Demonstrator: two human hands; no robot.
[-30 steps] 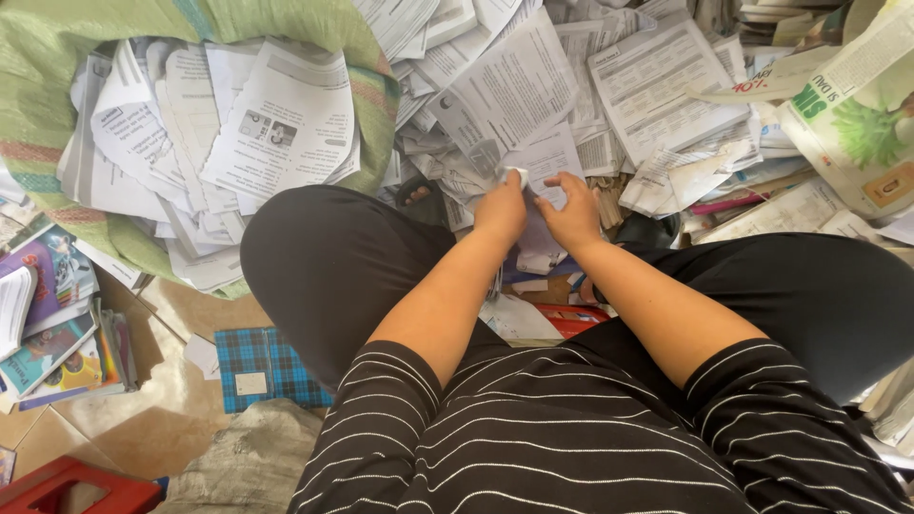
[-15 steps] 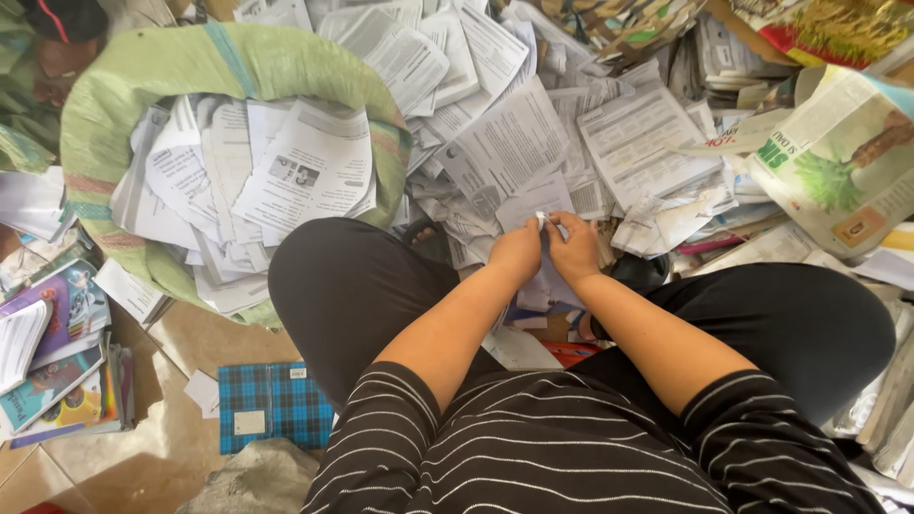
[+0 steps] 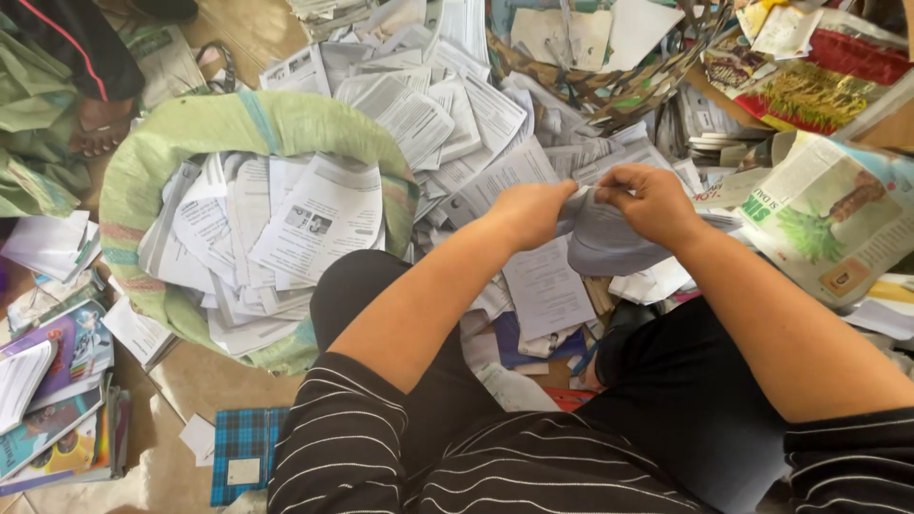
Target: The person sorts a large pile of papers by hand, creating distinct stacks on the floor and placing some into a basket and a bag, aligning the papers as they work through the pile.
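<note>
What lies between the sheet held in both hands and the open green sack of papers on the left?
Nothing visible blocks it. Both hands, left hand and right hand, grip the pale sheet; only loose papers lie low before the green sack.

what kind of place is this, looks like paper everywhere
Probably a waste-paper sorting spot, on a floor. A green woven sack is stuffed with loose printed sheets, more paper is heaped all round, and old books are stacked at the side. The left hand and right hand grip a pale sheet.
</note>
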